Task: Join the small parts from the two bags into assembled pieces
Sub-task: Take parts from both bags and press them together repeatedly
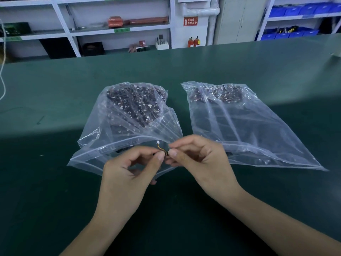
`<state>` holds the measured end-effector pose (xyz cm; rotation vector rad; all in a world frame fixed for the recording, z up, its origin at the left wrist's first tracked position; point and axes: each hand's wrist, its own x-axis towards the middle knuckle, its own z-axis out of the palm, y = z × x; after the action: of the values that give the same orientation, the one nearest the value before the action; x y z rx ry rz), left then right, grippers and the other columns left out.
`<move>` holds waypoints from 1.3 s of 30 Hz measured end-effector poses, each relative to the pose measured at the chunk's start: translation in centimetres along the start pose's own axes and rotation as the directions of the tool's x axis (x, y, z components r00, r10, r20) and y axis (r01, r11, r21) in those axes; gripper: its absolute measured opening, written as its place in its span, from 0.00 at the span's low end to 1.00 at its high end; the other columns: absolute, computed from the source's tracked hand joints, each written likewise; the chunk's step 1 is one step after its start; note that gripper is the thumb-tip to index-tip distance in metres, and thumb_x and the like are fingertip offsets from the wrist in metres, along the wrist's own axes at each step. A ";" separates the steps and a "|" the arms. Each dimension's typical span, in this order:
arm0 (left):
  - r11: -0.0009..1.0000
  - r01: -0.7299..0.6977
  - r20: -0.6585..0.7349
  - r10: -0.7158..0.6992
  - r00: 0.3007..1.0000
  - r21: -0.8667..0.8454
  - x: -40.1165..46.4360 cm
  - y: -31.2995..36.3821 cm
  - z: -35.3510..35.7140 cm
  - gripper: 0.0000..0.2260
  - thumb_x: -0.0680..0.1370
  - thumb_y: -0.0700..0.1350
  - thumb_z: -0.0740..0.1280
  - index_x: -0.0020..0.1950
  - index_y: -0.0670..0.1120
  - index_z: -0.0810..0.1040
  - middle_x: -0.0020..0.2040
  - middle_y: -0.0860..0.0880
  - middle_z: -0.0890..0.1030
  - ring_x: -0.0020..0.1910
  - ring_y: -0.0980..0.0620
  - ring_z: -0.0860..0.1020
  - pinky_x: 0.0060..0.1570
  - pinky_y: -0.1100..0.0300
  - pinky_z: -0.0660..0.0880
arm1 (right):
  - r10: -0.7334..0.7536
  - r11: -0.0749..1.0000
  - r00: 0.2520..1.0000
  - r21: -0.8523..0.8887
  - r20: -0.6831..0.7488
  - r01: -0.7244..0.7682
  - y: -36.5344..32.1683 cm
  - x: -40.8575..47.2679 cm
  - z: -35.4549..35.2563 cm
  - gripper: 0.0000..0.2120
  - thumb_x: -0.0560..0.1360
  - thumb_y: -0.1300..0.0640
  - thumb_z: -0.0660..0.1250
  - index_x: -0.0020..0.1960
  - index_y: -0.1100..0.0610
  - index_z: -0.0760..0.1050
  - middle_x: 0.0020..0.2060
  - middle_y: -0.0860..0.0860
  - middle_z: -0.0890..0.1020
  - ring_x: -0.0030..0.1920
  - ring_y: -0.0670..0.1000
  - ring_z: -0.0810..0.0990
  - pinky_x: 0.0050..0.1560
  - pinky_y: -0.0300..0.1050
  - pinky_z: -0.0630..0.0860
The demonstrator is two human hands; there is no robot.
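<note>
Where the two hands meet over the mouth of the left zip bag [118, 126], the person's left hand [129, 174] and right hand [195, 159] are drawn close together, thumb tips nearly touching, each pinching one end of a small wired part [160, 147]. A short orange-and-dark lead curves up from between the fingertips to a tiny white connector housing [158, 142]. What the right hand pinches is hidden behind its thumb.

Such a piece is likely featherlight, and its thin wires limp, so pulling on the lead risks straining it; the stiff plastic housing looks the safer place to grip when pushing the halves home. Small smooth plastic may slip from bare fingertips.

Both clear bags lie on the green worktable [55, 182], the right zip bag [239, 126] well apart from the hands, their dark parts heaped at the far ends.
</note>
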<state>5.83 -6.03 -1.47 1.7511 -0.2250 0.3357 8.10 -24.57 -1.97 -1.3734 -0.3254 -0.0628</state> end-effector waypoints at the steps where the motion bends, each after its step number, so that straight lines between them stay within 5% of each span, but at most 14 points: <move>1: 1.000 0.007 -0.015 -0.007 1.000 -0.023 0.0 0.1 -0.1 0.03 0.79 0.47 0.75 0.48 0.54 0.89 0.43 0.49 0.88 0.40 0.51 0.85 0.33 0.63 0.80 | 0.010 1.000 1.000 0.024 0.013 -0.011 -0.1 -0.1 0.1 0.09 0.76 0.58 0.75 0.55 0.58 0.84 0.45 0.57 0.89 0.46 0.57 0.89 0.51 0.47 0.85; 16: 0.993 0.051 -0.029 -0.054 0.998 -0.105 -0.3 0.1 0.0 0.04 0.79 0.49 0.74 0.50 0.54 0.89 0.44 0.48 0.88 0.42 0.52 0.87 0.34 0.63 0.81 | 0.192 0.972 0.978 0.121 0.082 -0.201 -0.5 -0.6 0.4 0.10 0.78 0.55 0.73 0.54 0.61 0.86 0.47 0.59 0.89 0.52 0.57 0.89 0.53 0.43 0.84; 34: 0.995 0.032 -0.019 -0.034 0.999 -0.100 -0.4 0.0 0.0 0.04 0.78 0.52 0.75 0.50 0.55 0.89 0.45 0.49 0.89 0.44 0.52 0.87 0.33 0.62 0.81 | 0.164 0.982 0.980 0.076 0.109 -0.173 -0.3 -0.5 0.0 0.10 0.78 0.55 0.73 0.55 0.60 0.85 0.48 0.58 0.89 0.53 0.57 0.89 0.54 0.44 0.84; 39: 0.999 -0.050 -0.089 0.049 0.995 -0.006 -0.6 -0.3 0.2 0.05 0.78 0.49 0.74 0.51 0.59 0.88 0.45 0.51 0.88 0.43 0.50 0.86 0.33 0.62 0.82 | -0.031 0.999 1.000 -0.031 -0.006 0.031 -0.6 0.1 -0.5 0.10 0.79 0.53 0.74 0.60 0.53 0.85 0.48 0.56 0.88 0.50 0.59 0.89 0.53 0.53 0.85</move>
<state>5.40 -6.18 -1.97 1.7207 -0.2056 0.4470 8.09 -25.15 -1.43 -1.3985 -0.3414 -0.0981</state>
